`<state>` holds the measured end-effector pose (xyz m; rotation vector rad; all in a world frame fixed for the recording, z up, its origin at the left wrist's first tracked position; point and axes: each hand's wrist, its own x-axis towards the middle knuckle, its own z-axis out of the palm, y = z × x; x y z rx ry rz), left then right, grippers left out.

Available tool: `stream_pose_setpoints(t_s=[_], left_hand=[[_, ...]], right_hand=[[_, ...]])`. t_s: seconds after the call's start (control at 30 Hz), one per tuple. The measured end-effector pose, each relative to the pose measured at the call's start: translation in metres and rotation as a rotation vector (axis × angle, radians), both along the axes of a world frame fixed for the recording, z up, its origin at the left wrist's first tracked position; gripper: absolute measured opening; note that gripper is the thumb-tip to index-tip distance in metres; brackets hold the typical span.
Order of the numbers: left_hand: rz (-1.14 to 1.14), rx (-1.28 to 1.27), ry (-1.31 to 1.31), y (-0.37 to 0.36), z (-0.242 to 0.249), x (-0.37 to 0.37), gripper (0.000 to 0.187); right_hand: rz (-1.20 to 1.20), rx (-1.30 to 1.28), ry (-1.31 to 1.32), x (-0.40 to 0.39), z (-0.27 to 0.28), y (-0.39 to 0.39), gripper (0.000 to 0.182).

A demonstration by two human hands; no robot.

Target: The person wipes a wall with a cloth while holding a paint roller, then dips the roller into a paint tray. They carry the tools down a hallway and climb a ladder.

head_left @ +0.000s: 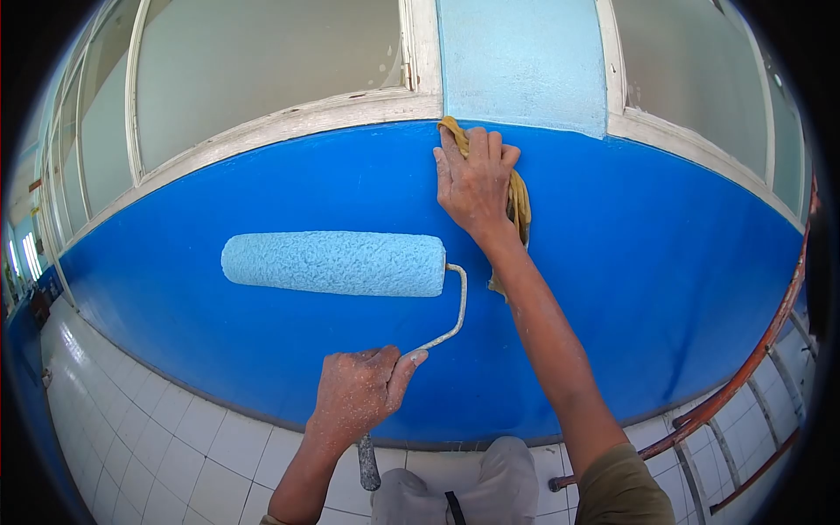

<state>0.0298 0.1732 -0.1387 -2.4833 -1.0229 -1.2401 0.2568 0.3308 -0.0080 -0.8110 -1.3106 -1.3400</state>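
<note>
Nearest: the wearer's trousers (507, 481) over the tiled floor (197, 429), at the wall's bottom edge. Left hand (359, 394) next, left of centre: grip wrapped round the handle (368, 464), butt poking out below the fist, thumb up by the wire (462, 302). Roller (332, 263) sits up from that grip, in front of the blue wall (691, 254), about midway between its top and bottom edges. Long axis runs left-right, roughly in line with the wall's top edge; wire joins at the right end. Can't tell if the roller touches the wall. Left hand holds it; right hand (477, 179) is up and right of the roller's right end, apart from it. Right grip: fingers bent, pinching the yellow cloth (521, 210), fingertips at the wall's top edge by the lower left corner of the pale panel (525, 61). Cloth hangs down past the wrist. Can't make out any container. Rail (774, 328) curves along the right side. White window frames (289, 127) flank the panel, above the blue.
</note>
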Motion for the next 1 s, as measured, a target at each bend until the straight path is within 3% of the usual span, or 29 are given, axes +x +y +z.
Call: stream_pose_setpoints(t_s=[0.07,0.17,0.23,0.27,0.33,0.37,0.43,0.6,0.7,0.77,0.87,0.93,1.0], left_hand=[[0.004,-0.011,-0.001,-0.001,0.0,0.002,0.045],[0.006,-0.034,-0.009,-0.006,-0.001,0.004,0.045],[0.006,-0.034,-0.016,-0.008,-0.001,0.0,0.045],[0.004,-0.028,-0.036,-0.01,-0.003,-0.001,0.045],[0.004,-0.025,-0.054,-0.012,-0.006,-0.003,0.045],[0.018,-0.02,-0.039,-0.01,-0.006,0.002,0.046],[0.031,-0.02,-0.02,-0.011,-0.008,0.001,0.046],[0.036,-0.03,-0.02,-0.015,-0.005,0.006,0.046],[-0.004,-0.031,-0.019,-0.014,-0.004,0.005,0.046],[-0.025,-0.028,-0.018,-0.013,-0.006,0.005,0.045],[-0.051,-0.027,-0.016,-0.01,-0.006,0.005,0.045],[-0.062,-0.033,-0.008,-0.01,-0.007,0.008,0.045],[-0.075,-0.045,-0.019,-0.009,-0.006,0.01,0.044]], right_hand=[[0.014,-0.035,-0.005,-0.001,0.001,-0.002,0.032],[0.227,-0.087,-0.046,0.0,-0.001,-0.018,0.031],[0.967,-0.296,0.287,-0.002,-0.016,-0.039,0.031],[0.97,-0.296,0.288,0.002,-0.026,-0.048,0.031],[1.428,-0.437,0.679,0.018,-0.048,-0.066,0.031],[1.425,-0.442,0.687,0.036,-0.058,-0.072,0.031],[1.864,-0.695,0.813,0.059,-0.077,-0.086,0.025],[1.863,-0.887,0.877,0.075,-0.085,-0.119,0.012],[1.699,-0.89,0.846,0.087,-0.088,-0.124,0.012],[1.192,-1.004,0.775,0.106,-0.093,-0.126,0.01],[1.149,-0.97,0.878,0.116,-0.09,-0.153,0.014],[1.204,-1.013,0.929,0.138,-0.097,-0.168,0.019],[1.718,-0.739,0.8,0.152,-0.106,-0.175,0.029]])
